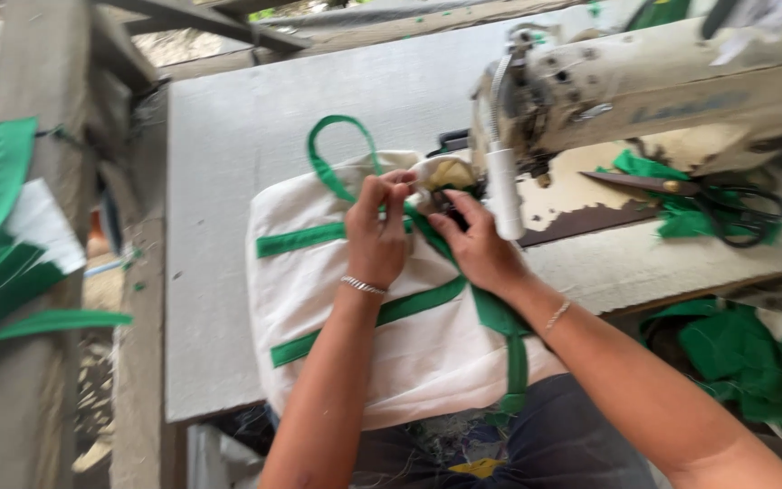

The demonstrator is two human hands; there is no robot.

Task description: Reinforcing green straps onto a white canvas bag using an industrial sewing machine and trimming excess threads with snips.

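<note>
The cream canvas bag with green webbing straps [409, 317] lies on the grey bench [228, 145]. Left hand [377, 237] pinches its strap; right hand [477, 244] presses fabric beside the worn beige sewing machine [644, 86]. Fingers near the needle risk a prick.

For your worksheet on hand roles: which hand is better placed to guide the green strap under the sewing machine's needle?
Probably the right hand: it lies nearest the sewing machine, on the green strap. The left hand pinches the cream bag farther away.

No packages, signs or screens show here. The one marking is a faded grey band of lettering along the cream sewing machine [672, 86] arm, too blurred to make out.
</note>
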